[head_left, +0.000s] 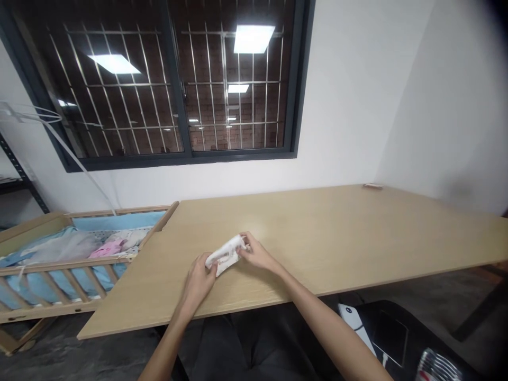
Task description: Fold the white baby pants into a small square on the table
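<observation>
Above the wooden table [309, 227], near its front edge, a small white tissue pack [225, 254] is held tilted, its right end higher than its left. A greyish marking or opening shows in the middle of its face; which of the two I cannot tell. My left hand [200, 278] grips the lower left end, thumb on the front. At the upper right end, my right hand [254, 253] pinches the pack between thumb and fingers. Both hands are closed on it, and some fingertips are hidden behind it.
A wooden crib [71, 264] with blue lining and a pink cloth [108, 247] stands left of the table. A small flat item [372, 186] lies at the far table edge. Below right, a white phone [355, 325] and a dark device [391, 336] rest on a black surface.
</observation>
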The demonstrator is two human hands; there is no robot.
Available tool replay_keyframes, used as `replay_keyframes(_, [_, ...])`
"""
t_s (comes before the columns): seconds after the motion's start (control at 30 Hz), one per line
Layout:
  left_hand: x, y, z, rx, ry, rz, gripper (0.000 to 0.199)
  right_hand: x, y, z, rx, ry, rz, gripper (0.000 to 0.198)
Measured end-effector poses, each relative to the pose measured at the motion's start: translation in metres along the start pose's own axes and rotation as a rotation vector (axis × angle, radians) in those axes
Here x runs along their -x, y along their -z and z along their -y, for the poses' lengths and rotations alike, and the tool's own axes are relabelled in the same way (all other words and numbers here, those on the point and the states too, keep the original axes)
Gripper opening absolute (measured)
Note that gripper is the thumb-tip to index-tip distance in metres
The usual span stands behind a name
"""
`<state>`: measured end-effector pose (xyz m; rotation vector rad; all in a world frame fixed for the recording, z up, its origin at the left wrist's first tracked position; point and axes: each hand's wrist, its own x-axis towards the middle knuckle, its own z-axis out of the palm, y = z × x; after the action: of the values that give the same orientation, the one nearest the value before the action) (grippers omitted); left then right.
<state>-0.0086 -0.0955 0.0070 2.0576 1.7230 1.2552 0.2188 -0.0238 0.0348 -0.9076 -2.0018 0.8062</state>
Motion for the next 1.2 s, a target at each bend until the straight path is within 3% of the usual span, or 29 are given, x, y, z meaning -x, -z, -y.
replay_keyframes(0.1, [0.008, 0.007, -0.017, 0.212, 0.124, -0.044, 0.035, -0.017, 0.001, 0.013, -0.204, -0.027, -0.053, 0.048])
replay_keyframes(0.2, [0.016, 0.009, -0.027, 0.240, 0.172, -0.023, 0.046, -0.031, -0.001, 0.016, -0.173, -0.092, -0.055, 0.052])
replay_keyframes(0.33, [0.022, 0.000, -0.030, -0.054, 0.226, 0.063, 0.045, -0.043, -0.011, -0.003, -0.057, -0.153, -0.042, 0.055])
replay_keyframes(0.53, [0.024, -0.014, -0.037, -0.429, 0.311, 0.261, 0.042, -0.049, -0.031, -0.049, -0.031, -0.228, 0.020, 0.039])
replay_keyframes(0.63, [0.028, -0.016, -0.041, -0.542, 0.236, 0.225, 0.044, -0.049, -0.032, -0.047, 0.132, -0.135, 0.042, 0.038])
replay_keyframes(0.73, [0.039, -0.020, -0.043, -0.633, 0.110, 0.039, 0.047, -0.042, -0.027, -0.021, 0.324, 0.054, 0.111, 0.045])
replay_keyframes(0.83, [0.053, -0.032, -0.044, -0.584, -0.074, -0.085, 0.055, -0.026, -0.028, 0.015, 0.388, 0.199, 0.252, 0.052])
replay_keyframes(0.93, [0.068, -0.047, -0.045, -0.535, -0.210, -0.069, 0.059, -0.004, -0.034, 0.043, 0.332, 0.287, 0.453, 0.054])
replay_keyframes(1.03, [0.078, -0.058, -0.046, -0.537, -0.235, -0.030, 0.052, 0.013, -0.043, 0.050, 0.265, 0.284, 0.602, 0.054])
replay_keyframes(1.2, [0.083, -0.061, -0.045, -0.574, -0.236, -0.040, 0.052, 0.015, -0.048, 0.035, 0.239, 0.157, 0.672, 0.053])
